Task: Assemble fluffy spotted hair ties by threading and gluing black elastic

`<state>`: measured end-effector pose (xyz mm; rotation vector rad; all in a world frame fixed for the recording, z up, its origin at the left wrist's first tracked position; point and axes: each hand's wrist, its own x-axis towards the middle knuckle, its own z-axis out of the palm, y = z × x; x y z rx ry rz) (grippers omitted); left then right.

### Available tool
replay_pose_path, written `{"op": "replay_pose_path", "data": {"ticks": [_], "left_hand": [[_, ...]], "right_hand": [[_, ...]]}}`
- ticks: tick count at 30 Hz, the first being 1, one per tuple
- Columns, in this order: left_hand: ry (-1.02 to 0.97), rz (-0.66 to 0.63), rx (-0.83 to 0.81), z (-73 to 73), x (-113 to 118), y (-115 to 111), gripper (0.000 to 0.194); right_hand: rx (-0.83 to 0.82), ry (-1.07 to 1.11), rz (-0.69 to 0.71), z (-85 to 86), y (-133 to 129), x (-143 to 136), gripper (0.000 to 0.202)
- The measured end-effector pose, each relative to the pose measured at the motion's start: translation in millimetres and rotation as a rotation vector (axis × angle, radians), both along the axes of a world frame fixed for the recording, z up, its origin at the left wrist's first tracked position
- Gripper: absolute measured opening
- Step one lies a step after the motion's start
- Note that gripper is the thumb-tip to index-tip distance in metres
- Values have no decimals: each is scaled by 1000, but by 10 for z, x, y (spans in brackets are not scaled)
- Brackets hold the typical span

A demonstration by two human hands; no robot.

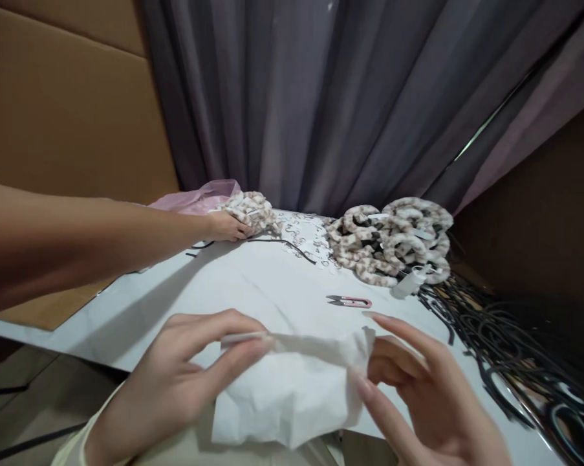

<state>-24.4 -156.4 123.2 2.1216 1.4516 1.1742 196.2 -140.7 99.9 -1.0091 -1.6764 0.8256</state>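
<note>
A thin, creased white tissue [292,395] spans the space between my two hands above the near edge of the table. My left hand [185,369] pinches its upper left corner between thumb and forefinger, where the edge looks folded or rolled. At the right edge, my right hand [418,382] has its thumb on the front and curled fingers behind, with the forefinger raised off it. Just beyond the tissue lie pink-handled thread snips [350,301]. Another person's hand [229,226] reaches in from the left and touches a fluffy mottled bundle [253,210].
A pile of fluffy brown-and-white rings [393,239] sits at the back right, beside a small white bottle [410,281]. Black cords [505,349] tangle along the right edge. Small white tags [304,236] and a pink bag [199,197] lie at the back, before a grey curtain [292,97].
</note>
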Motion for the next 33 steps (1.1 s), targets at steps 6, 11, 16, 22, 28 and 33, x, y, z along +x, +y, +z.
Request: {"op": "replay_pose_path", "data": {"ticks": [6,11,16,22,28,33], "left_hand": [[-186,27,-365,-158,73,275,29],[-222,81,-312,-227,82,298,27],[-256,76,-318,-241,104,327,26],[-281,81,-321,-332,92,390,28],[-258,80,-297,-368,80,379,27],[-239,71,-359,-326,99,395,29]], "right_hand": [[-216,-69,74,-159,234,-66,21],[-68,-99,4,-230,259,-61,18],[62,-54,-94,-276,187,-63,17],[165,-33,-173,-355,176,-90,3],[269,-175,-142,-398,212,-46,4],[236,-150,-56,-336,248,-94,9]]}}
